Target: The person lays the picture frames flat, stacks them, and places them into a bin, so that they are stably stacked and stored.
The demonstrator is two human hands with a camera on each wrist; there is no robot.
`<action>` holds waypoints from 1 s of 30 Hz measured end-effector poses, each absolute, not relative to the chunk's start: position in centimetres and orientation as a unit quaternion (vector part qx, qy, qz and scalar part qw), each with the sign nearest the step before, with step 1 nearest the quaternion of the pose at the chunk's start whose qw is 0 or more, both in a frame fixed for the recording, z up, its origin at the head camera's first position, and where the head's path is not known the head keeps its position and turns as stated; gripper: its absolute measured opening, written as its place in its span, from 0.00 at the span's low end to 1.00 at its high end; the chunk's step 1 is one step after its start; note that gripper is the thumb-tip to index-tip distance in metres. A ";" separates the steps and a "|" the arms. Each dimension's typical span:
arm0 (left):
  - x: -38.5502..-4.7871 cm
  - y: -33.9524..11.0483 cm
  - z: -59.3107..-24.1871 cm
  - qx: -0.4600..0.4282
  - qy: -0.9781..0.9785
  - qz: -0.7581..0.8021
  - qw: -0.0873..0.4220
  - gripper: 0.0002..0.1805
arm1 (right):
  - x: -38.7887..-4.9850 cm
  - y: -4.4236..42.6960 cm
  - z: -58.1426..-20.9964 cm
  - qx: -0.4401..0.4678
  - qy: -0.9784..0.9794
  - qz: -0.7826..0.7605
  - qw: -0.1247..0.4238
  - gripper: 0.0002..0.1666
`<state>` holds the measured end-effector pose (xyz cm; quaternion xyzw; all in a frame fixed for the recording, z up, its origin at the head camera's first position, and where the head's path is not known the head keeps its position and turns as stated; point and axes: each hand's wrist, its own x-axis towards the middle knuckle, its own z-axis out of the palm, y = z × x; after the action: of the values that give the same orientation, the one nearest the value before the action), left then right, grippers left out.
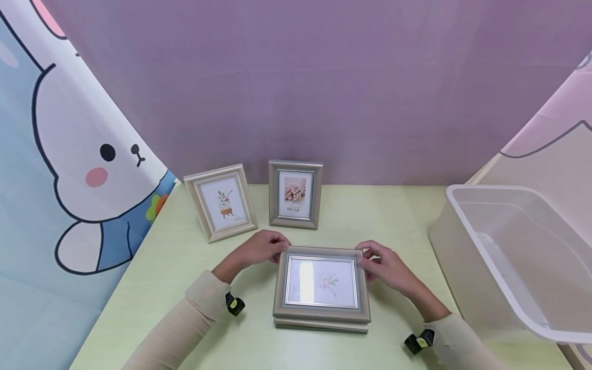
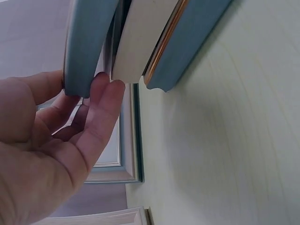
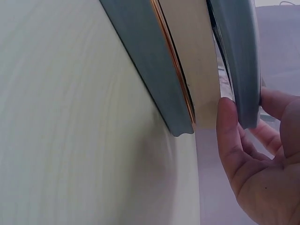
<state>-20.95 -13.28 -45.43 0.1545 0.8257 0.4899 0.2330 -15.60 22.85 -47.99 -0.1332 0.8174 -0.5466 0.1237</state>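
A grey-beige picture frame [image 1: 319, 313] with a plant print lies face up on top of a small stack. My left hand [image 1: 261, 247] pinches its far left corner, and my right hand [image 1: 387, 264] pinches the far right corner. Thumbs are on the face side, fingers underneath. Below it, the left wrist view shows a cream picture frame [image 2: 138, 37], then a blue-grey picture frame [image 2: 190, 42] flat on the table. In the right wrist view a narrow gap separates the top frame [image 3: 240, 61] from the cream one.
Two picture frames stand upright behind the stack: a cream one [image 1: 250, 205] with a potted-plant print, turned slightly, and a grey-brown one [image 1: 274, 195] with a flower print. At the right is a large off-white plastic bin [image 1: 472, 267]. A purple cloth [image 1: 370, 103] hangs behind the table.
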 end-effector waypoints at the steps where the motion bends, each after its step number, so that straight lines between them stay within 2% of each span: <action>1: -21.0 -13.3 -45.5 0.155 0.828 0.486 0.233 0.13 | -15.6 22.9 -48.0 -0.133 0.818 -0.546 0.125 0.17; 12: -21.1 -13.2 -46.1 0.151 0.837 0.475 0.225 0.13 | -15.6 22.8 -48.2 -0.107 0.834 -0.527 0.127 0.17; 30: -21.0 -13.1 -46.5 0.151 0.836 0.467 0.243 0.12 | -15.9 22.7 -48.3 -0.106 0.834 -0.520 0.153 0.13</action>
<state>-20.98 -13.10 -46.52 0.1512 0.8364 0.4672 0.2434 -15.87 22.75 -48.32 -0.1061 0.8338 -0.5198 0.1530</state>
